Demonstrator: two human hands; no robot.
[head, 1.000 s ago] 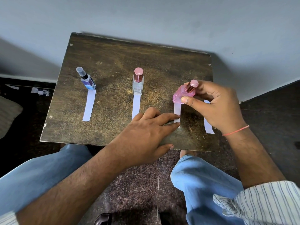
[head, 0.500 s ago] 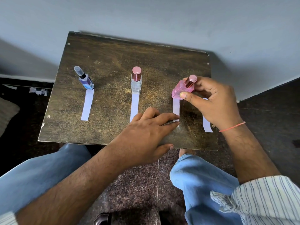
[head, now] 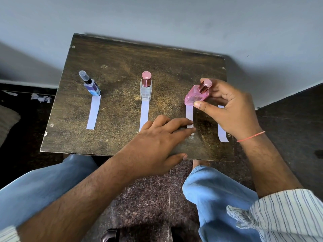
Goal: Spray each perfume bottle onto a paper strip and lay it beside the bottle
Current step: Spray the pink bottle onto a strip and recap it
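Table (head: 122,55): dark, worn wood board, scuffed and mottled, centre of the frame against a pale wall.
Blue bottle (head: 92,86): slim, square-sided, clear round cap, standing left of centre; a white strip (head: 93,112) lies flat from its base toward the near edge.
Clear bottle (head: 146,89): rectangular glass, glossy pink-metal cylinder cap, mid-table; second strip (head: 144,113) runs from its base, its near end under the left hand.
Pink bottle (head: 196,96): translucent pink, flat and rectangular, rose-gold cap, tilted, right of centre.
Right hand (head: 232,110): thumb and fingers clamped on the pink bottle's sides; a thin red thread circles the wrist.
Third strip (head: 189,113): smooth white paper, directly below the pink bottle, far end at the bottle's base.
Left hand (head: 157,144): palm down, fingers together and stretched flat, tips pressing the third strip's near end to the wood.
Fourth strip (head: 222,135): lower right, partly hidden by the right hand.
Floor: dark speckled stone.
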